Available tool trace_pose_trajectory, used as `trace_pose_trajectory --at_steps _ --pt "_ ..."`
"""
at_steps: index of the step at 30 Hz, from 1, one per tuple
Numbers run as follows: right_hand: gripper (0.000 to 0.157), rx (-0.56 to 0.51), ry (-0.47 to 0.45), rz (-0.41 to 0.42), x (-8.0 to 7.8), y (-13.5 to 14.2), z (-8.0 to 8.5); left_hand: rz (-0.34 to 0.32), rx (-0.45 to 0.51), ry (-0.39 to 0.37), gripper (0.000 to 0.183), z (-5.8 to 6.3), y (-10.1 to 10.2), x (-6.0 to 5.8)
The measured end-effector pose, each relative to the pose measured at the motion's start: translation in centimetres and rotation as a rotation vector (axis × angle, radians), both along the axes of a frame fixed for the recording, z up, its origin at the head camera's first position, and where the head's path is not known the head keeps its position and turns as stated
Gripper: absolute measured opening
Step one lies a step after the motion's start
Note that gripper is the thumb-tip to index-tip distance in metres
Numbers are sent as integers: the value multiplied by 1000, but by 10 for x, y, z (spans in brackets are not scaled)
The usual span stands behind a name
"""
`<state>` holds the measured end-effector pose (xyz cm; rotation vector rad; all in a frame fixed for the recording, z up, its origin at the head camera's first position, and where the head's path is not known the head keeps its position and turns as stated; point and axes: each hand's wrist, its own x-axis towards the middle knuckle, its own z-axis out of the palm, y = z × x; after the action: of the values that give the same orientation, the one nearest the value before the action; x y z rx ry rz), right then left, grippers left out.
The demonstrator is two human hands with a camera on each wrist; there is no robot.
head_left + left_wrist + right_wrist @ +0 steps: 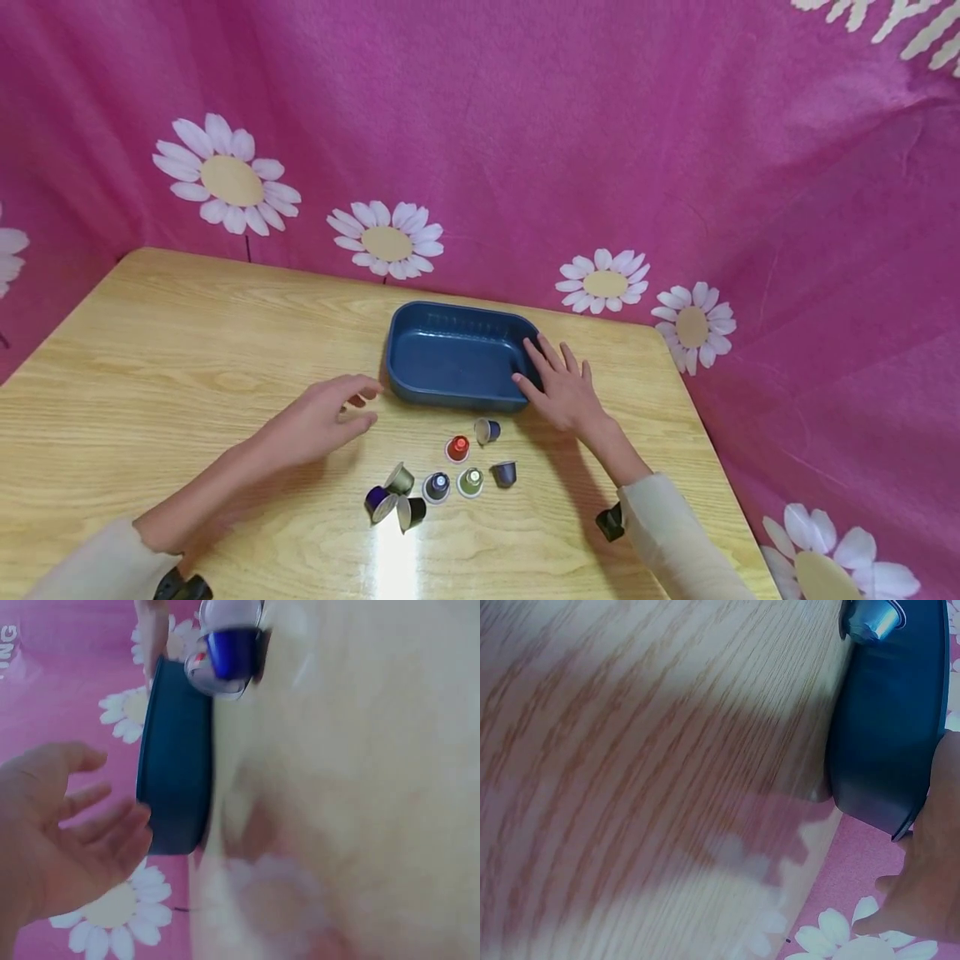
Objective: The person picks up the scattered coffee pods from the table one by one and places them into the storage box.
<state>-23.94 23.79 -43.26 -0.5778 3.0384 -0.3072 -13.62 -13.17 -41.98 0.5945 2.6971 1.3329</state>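
A dark blue rectangular tray [453, 398] stands towards the back of the table, and its inside looks bare. My left hand [322, 421] hovers by the tray's front left corner, fingers loosely bent, holding nothing. At the other end my right hand [566, 396] lies over the right rim with its fingers spread; the right wrist view shows it against the tray's end [877, 802]. In front of the tray lie several coffee capsules, among them a red one [458, 448], a light green one [471, 481] and a purple one [378, 502].
The table [187, 333] has a light wood grain. A pink cloth [487, 150] with white daisies hangs behind it and along its right side. Near the front, bright glare [395, 558] falls on the tabletop.
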Motion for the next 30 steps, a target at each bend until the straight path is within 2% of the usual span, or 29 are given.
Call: trace_pose_trajectory --at_steps 2,5,9,11,15,18,26,30 --pt "72 -3 -2 -2 0 0 -1 -77 74 -52 25 -5 -1 9" --pt "73 -1 -1 1 1 -1 -2 -142 163 -130 22 -15 0 23" --pt "73 -7 0 0 1 0 -4 -182 233 -225 29 -28 2 38" --pt "73 -14 -2 -4 2 1 -4 -200 231 -241 32 -34 4 44" --pt "73 -26 1 -6 2 1 -3 -218 193 -177 32 -43 8 50" --pt "73 -27 6 -4 1 0 -2 -207 177 -115 29 -47 11 51" --pt "73 -27 -3 -8 0 1 -3 -189 171 -31 23 -51 17 54" --pt "73 -28 4 -8 0 1 -4 -183 160 -26 25 -51 18 54"
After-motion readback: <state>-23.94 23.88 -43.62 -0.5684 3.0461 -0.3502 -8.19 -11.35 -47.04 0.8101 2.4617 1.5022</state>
